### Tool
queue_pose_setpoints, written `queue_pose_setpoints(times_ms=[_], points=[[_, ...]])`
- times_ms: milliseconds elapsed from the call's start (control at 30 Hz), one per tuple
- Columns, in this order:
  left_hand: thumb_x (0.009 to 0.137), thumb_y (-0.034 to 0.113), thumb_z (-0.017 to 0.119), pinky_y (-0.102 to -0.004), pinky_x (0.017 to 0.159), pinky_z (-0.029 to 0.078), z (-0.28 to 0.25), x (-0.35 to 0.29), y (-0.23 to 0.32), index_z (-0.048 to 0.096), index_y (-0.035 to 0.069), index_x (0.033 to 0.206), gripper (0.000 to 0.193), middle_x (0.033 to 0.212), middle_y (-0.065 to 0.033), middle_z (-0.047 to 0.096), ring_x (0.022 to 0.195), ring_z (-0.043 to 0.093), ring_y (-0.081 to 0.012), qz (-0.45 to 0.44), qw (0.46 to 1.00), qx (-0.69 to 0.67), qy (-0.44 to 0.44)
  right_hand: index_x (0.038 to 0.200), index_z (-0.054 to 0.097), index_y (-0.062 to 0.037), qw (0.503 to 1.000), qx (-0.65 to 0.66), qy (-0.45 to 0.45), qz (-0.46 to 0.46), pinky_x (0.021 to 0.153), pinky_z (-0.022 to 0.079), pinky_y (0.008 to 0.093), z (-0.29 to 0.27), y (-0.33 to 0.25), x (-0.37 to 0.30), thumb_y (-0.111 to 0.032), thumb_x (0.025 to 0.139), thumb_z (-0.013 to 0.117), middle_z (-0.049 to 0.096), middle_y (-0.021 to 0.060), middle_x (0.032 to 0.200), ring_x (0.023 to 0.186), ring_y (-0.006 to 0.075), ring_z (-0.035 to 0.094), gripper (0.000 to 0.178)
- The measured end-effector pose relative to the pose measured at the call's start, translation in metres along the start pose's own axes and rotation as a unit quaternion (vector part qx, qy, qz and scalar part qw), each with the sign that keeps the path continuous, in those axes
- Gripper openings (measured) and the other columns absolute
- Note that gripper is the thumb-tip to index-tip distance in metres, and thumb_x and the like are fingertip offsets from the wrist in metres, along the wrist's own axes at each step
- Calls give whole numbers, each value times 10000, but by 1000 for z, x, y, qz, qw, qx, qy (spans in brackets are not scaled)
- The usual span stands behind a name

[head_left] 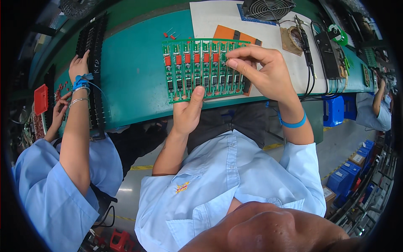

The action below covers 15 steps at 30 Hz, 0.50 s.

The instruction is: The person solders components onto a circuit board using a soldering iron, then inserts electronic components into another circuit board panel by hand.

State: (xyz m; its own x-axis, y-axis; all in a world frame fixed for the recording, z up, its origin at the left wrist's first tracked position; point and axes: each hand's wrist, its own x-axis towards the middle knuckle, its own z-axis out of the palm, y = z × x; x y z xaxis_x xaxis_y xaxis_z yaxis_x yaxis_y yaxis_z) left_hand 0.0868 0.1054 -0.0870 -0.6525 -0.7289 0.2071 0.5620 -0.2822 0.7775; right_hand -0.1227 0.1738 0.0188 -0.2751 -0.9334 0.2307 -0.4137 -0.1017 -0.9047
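The circuit board (201,70) is green (some components (197,58) red).

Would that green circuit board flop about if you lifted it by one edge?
Probably not: the green circuit board looks fairly flat, with no obvious sag above the left hand gripping its lower edge. It may be somewhat fragile, since rows of small red components sit exposed on its face.

My left hand (187,116) holds the lower edge of the circuit-board panel (201,70); my right hand (268,73) is over its right end. Behind the panel, a flat plate (223,33) lies on a sheet (210,16) on the workbench (134,69). Loose components (172,37) lie beyond my left hand. Ahead of my right hand is a fan (269,9), farther right a soldering iron (306,46).
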Motion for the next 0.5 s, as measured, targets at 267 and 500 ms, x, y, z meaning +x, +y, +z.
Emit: queue_pose_setpoints(times_ms=[267, 500], points=[[1101, 17, 504, -418, 1113, 510, 4, 1, 0, 352, 110, 1624, 553, 1531, -123, 559, 1332, 601, -252, 11, 1000, 0, 11, 1052, 808, 13, 1000, -12, -9, 23, 568, 397, 194, -1, -4, 3, -61, 927, 808, 710, 26, 791, 638, 65, 481, 146], [1103, 25, 492, -458, 1095, 542, -1, 0, 0, 344, 135, 1629, 558, 1538, -122, 551, 1337, 607, -270, 6, 996, 84, -15, 1049, 806, 8, 990, -132, 10, -40, 543, 380, 216, 3, -11, 8, -60, 902, 822, 693, 29, 774, 614, 78, 467, 164]])
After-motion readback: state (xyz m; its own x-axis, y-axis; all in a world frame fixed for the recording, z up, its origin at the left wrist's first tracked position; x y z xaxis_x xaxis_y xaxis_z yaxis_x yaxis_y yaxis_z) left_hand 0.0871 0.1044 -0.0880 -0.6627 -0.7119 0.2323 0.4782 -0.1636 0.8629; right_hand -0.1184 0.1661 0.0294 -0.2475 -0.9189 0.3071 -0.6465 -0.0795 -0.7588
